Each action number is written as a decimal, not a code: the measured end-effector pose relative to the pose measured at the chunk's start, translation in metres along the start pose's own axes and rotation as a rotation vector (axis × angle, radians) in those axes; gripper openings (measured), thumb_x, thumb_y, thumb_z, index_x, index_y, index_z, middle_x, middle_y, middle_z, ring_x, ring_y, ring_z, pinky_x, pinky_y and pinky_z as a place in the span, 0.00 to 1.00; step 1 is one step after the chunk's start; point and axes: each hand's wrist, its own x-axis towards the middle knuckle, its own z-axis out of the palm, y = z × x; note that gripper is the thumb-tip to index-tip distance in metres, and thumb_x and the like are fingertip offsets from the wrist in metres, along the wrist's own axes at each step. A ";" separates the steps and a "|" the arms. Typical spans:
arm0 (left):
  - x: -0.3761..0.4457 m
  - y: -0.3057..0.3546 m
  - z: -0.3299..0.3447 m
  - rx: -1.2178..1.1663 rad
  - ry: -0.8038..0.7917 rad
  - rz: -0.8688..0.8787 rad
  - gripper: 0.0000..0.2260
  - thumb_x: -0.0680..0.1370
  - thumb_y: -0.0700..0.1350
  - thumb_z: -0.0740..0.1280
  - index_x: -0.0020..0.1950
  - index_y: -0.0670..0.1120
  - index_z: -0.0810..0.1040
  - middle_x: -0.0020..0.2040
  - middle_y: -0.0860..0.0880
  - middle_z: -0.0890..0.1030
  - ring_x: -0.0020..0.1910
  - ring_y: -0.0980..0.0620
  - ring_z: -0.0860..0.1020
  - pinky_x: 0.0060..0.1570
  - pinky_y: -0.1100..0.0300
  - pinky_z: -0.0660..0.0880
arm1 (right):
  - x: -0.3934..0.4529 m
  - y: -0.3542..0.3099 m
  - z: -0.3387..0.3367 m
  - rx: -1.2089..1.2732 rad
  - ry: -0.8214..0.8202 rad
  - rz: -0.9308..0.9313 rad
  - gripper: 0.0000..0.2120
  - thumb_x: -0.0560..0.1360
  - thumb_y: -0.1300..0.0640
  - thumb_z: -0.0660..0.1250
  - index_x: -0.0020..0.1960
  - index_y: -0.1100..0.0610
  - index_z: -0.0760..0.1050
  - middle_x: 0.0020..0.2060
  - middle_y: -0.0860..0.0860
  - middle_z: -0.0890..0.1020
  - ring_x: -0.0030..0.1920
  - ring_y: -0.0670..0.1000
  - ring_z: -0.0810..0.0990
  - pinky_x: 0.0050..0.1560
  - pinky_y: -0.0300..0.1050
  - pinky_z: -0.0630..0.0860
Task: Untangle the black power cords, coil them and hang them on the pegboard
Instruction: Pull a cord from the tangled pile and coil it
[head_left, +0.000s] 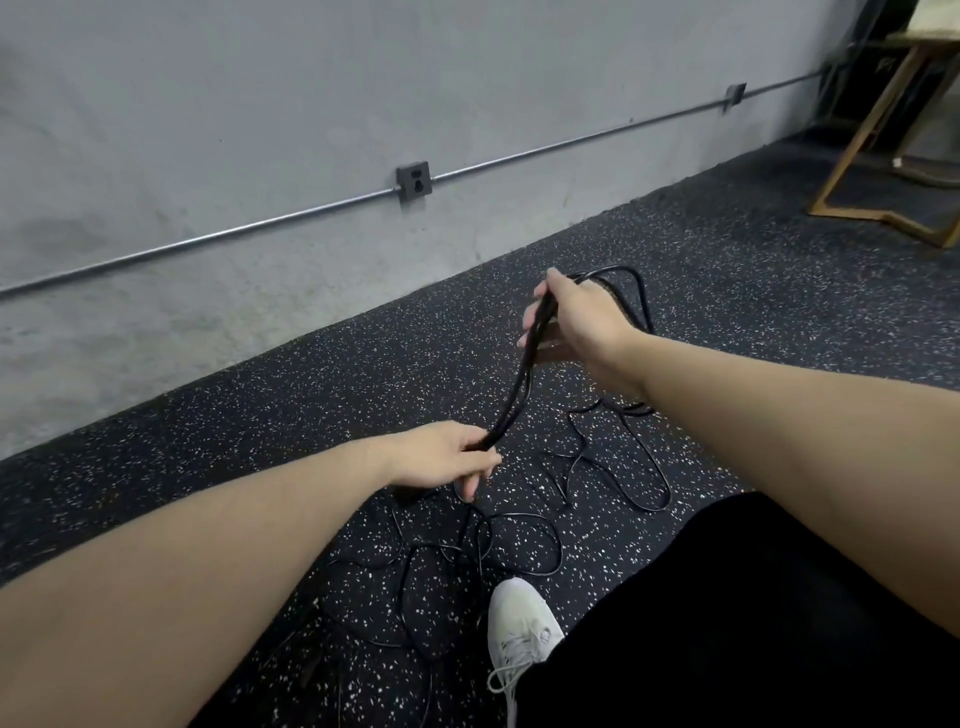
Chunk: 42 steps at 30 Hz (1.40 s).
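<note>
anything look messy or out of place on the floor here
Yes: loose black cords sprawl in crossing loops on the speckled floor by the white shoe, still tangled. Only one bundle is gathered, between left hand and right hand.

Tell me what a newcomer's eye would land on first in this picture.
First, the bundle of black cord strands stretched mid-frame between the right hand above and the left hand below, both gripping it. Next, the loose cord loops sprawled over the speckled dark floor beneath them, beside a white sneaker. Behind, a grey wall carries a dark outlet box.
</note>
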 end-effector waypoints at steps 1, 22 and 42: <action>0.001 0.002 0.002 0.012 0.039 0.009 0.11 0.86 0.52 0.59 0.50 0.49 0.76 0.35 0.53 0.79 0.33 0.59 0.76 0.34 0.70 0.69 | 0.002 0.000 -0.004 0.002 0.039 0.023 0.15 0.87 0.49 0.51 0.53 0.57 0.71 0.35 0.53 0.82 0.36 0.55 0.83 0.44 0.54 0.84; 0.022 0.035 -0.002 -0.444 0.159 0.095 0.08 0.78 0.46 0.74 0.53 0.45 0.78 0.49 0.49 0.88 0.56 0.49 0.84 0.64 0.50 0.72 | -0.011 0.000 -0.014 0.218 0.032 0.220 0.08 0.87 0.59 0.50 0.54 0.60 0.67 0.27 0.54 0.78 0.30 0.58 0.83 0.40 0.57 0.85; 0.030 0.067 -0.014 -0.250 0.564 0.129 0.07 0.86 0.51 0.60 0.63 0.53 0.73 0.59 0.52 0.81 0.52 0.60 0.64 0.35 0.59 0.74 | -0.007 0.021 -0.070 -1.111 0.093 0.341 0.31 0.82 0.43 0.60 0.78 0.59 0.61 0.77 0.61 0.62 0.75 0.63 0.63 0.74 0.60 0.63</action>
